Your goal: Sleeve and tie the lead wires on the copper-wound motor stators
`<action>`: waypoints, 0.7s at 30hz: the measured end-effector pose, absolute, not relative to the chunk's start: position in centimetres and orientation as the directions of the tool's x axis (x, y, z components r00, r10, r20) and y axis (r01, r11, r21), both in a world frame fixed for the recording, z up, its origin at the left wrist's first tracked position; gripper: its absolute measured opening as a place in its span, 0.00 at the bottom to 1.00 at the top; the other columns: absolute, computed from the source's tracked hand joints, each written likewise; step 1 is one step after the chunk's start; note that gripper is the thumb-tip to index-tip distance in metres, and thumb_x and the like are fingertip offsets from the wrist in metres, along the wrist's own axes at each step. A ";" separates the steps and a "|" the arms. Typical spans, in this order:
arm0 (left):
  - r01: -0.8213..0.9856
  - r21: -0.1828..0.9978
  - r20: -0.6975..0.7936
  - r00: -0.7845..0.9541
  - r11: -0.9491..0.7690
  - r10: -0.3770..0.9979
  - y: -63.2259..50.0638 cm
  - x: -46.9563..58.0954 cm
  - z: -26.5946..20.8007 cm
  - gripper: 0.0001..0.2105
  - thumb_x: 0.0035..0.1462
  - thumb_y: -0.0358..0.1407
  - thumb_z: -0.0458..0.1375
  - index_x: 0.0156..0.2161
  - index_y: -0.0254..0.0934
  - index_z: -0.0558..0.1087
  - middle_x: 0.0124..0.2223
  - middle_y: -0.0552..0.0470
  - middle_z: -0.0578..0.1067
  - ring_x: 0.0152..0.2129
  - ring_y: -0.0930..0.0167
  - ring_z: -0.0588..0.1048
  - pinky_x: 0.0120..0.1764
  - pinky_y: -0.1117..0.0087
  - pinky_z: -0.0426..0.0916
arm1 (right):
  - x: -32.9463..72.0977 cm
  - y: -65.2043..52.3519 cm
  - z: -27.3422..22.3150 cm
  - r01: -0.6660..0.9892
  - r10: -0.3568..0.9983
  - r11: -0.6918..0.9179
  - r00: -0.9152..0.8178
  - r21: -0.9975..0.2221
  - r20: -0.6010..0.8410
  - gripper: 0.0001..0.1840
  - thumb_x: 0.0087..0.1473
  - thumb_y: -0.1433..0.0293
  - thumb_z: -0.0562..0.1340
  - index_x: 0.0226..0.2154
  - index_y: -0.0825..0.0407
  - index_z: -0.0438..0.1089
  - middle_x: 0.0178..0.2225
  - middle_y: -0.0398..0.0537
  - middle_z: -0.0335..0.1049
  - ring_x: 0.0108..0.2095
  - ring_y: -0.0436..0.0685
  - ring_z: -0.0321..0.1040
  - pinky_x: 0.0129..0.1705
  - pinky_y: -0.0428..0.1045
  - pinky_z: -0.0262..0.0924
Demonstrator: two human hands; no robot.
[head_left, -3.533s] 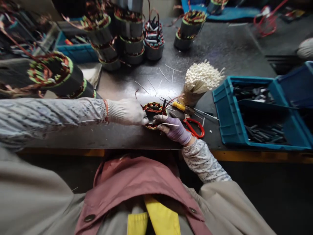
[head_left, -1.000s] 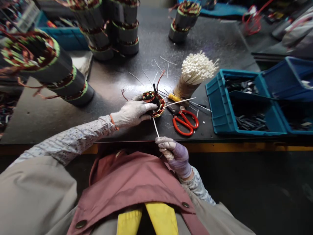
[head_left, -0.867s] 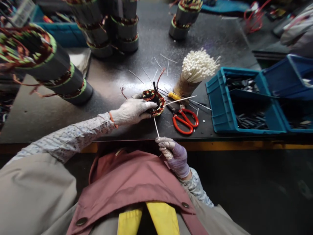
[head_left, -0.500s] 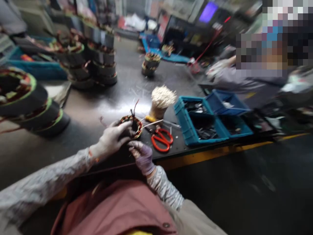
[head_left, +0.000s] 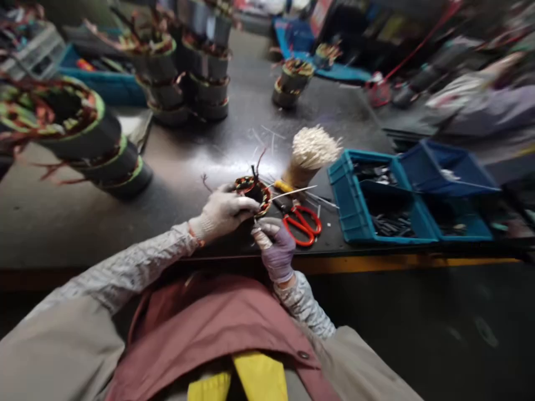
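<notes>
Grips the wire-wound ring [head_left: 266,197], probably weighty and stiff with easily nicked windings, so best held by its outer wall, on the worktop [head_left: 175,195] with the left hand [head_left: 225,210], right hand [head_left: 276,245] pinching what looks like a white strand [head_left: 255,221].

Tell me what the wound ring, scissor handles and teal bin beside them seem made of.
Wound ring: windings probably copper, from their reddish-brown strands; finish too blurred to judge.
Scissor handles: likely plastic or coated metal, smooth-looking and evenly red.
Teal bin: probably plastic, semi-matt, from its even colour and ribbed walls.
</notes>
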State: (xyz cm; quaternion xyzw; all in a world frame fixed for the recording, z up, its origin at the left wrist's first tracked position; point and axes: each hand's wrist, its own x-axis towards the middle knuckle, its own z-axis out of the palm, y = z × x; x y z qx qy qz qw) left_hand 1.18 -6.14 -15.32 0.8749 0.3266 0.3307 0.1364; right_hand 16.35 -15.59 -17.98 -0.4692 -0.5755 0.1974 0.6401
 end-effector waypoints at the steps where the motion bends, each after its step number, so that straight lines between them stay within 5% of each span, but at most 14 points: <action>1: 0.418 0.447 0.526 0.593 -0.791 0.610 -5.9 1.2 -15.6 0.07 0.60 0.39 0.59 0.38 0.44 0.80 0.34 0.52 0.81 0.35 0.67 0.79 0.54 0.57 0.67 | 16.6 -15.6 -17.8 0.303 0.792 0.473 0.265 -0.827 0.550 0.05 0.53 0.75 0.68 0.32 0.49 0.75 0.34 0.45 0.74 0.35 0.52 0.73 0.38 0.48 0.70; 6: 0.352 0.414 0.562 0.627 -0.839 0.540 -5.7 0.9 -16.2 0.08 0.63 0.36 0.57 0.41 0.45 0.80 0.35 0.53 0.82 0.35 0.70 0.80 0.57 0.56 0.64 | 17.3 -15.6 -16.7 0.408 0.809 0.451 0.189 -0.793 0.557 0.04 0.54 0.75 0.67 0.31 0.49 0.74 0.32 0.44 0.74 0.34 0.51 0.73 0.38 0.48 0.69; 10: 0.520 0.509 0.462 0.508 -0.686 0.727 -6.6 1.0 -15.9 0.25 0.56 0.38 0.63 0.59 0.37 0.70 0.50 0.41 0.77 0.49 0.60 0.76 0.53 0.57 0.70 | 17.1 -15.0 -17.0 0.458 0.796 0.481 0.130 -0.748 0.591 0.04 0.54 0.74 0.67 0.32 0.50 0.73 0.33 0.45 0.74 0.35 0.52 0.73 0.38 0.48 0.69; 13: 0.586 0.597 0.389 0.387 -0.549 0.836 -7.2 1.2 -16.2 0.34 0.51 0.36 0.66 0.63 0.34 0.63 0.53 0.40 0.75 0.54 0.58 0.73 0.54 0.60 0.71 | 16.6 -14.9 -18.8 0.439 0.802 0.487 0.116 -0.755 0.585 0.03 0.55 0.73 0.66 0.31 0.50 0.72 0.32 0.45 0.73 0.34 0.52 0.73 0.38 0.48 0.70; 17: 0.502 0.606 0.469 0.402 -0.617 0.787 -7.0 1.3 -16.9 0.21 0.53 0.35 0.65 0.53 0.37 0.72 0.45 0.46 0.79 0.49 0.64 0.76 0.56 0.60 0.69 | 16.2 -15.5 -20.2 0.390 0.813 0.461 0.174 -0.797 0.556 0.02 0.56 0.72 0.65 0.32 0.50 0.72 0.34 0.46 0.74 0.35 0.53 0.74 0.39 0.48 0.70; 21: 0.338 0.398 0.637 0.567 -0.853 0.522 -6.2 1.2 -16.8 0.05 0.61 0.34 0.59 0.39 0.42 0.78 0.35 0.53 0.82 0.35 0.71 0.80 0.58 0.55 0.65 | 16.7 -16.3 -18.4 0.417 0.808 0.452 0.183 -0.789 0.560 0.01 0.56 0.71 0.66 0.33 0.49 0.73 0.35 0.46 0.75 0.36 0.53 0.74 0.39 0.50 0.70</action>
